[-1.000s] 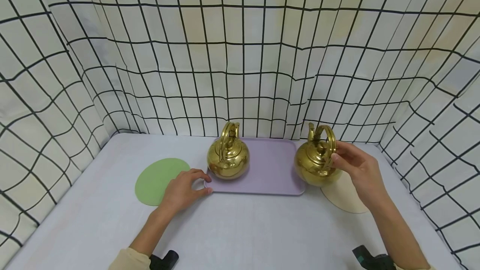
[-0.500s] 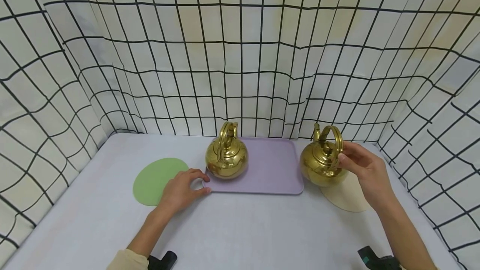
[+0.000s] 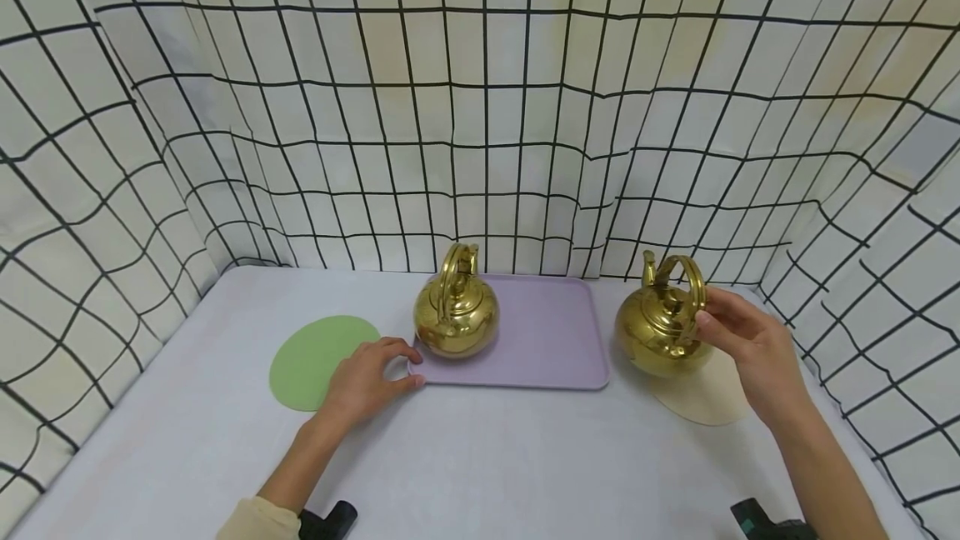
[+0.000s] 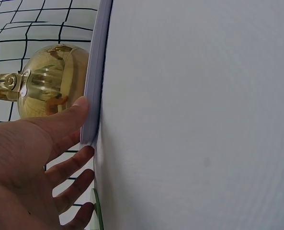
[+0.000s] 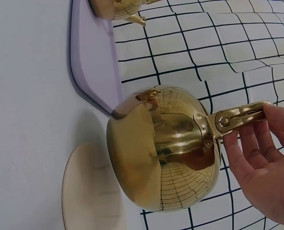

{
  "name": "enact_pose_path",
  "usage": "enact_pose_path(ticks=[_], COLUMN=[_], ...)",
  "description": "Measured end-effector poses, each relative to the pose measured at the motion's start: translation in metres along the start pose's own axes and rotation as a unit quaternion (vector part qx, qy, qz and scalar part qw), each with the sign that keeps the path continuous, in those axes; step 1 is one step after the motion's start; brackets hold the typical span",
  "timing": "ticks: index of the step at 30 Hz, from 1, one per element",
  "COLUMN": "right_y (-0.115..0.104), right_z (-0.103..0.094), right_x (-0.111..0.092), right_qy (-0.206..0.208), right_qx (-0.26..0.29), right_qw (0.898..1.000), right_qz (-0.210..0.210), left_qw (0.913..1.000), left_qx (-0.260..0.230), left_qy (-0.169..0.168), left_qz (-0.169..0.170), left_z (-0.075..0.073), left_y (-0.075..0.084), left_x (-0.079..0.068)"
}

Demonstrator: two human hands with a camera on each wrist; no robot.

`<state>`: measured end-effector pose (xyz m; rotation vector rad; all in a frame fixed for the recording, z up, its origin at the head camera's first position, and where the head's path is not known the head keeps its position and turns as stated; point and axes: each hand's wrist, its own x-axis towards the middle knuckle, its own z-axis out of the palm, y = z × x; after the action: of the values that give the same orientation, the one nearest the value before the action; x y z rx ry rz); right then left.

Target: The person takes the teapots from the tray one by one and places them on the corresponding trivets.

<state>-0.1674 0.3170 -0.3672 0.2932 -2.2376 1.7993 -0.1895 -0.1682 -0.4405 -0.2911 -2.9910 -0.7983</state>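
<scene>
My right hand (image 3: pixel 757 352) grips the arched handle of a shiny brass kettle (image 3: pixel 656 332) on the right. In the right wrist view this kettle (image 5: pixel 165 148) hangs clear of the tabletop, its shadow beside a beige round mat (image 5: pixel 91 187). It overlaps the mat's far edge in the head view. A second brass kettle (image 3: pixel 455 319) stands upright on the left part of a lilac tray (image 3: pixel 551 336). My left hand (image 3: pixel 367 382) pinches the tray's near left corner between thumb and index finger. Its other fingers are spread past the corner in the left wrist view.
A green round mat (image 3: pixel 318 363) lies left of the tray, partly behind my left hand. The beige mat (image 3: pixel 712 394) is on the right, under the lifted kettle. Black-gridded white cloth walls (image 3: pixel 487 115) enclose the white table (image 3: pixel 517 465) at the back and sides.
My right hand has moved to the right with its kettle, away from the tray's right edge and toward the beige mat. The left hand, tray and other kettle have stayed put.
</scene>
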Motion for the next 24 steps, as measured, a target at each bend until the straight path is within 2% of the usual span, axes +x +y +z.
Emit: enact_pose_path(ticks=[11,24], right_y=[0.001,0.005], right_z=[-0.011,-0.023], right_x=[-0.005,-0.01], right_qy=[0.008,0.021], right_qx=[0.017,0.012], right_qw=[1.0,1.0], right_qz=[0.005,0.017], left_qw=[1.0,1.0], left_qx=[-0.002,-0.004], left_qy=[-0.001,0.005], left_qz=[-0.001,0.003], left_z=[-0.001,-0.001], left_y=[0.002,0.001], left_x=[0.0,-0.001])
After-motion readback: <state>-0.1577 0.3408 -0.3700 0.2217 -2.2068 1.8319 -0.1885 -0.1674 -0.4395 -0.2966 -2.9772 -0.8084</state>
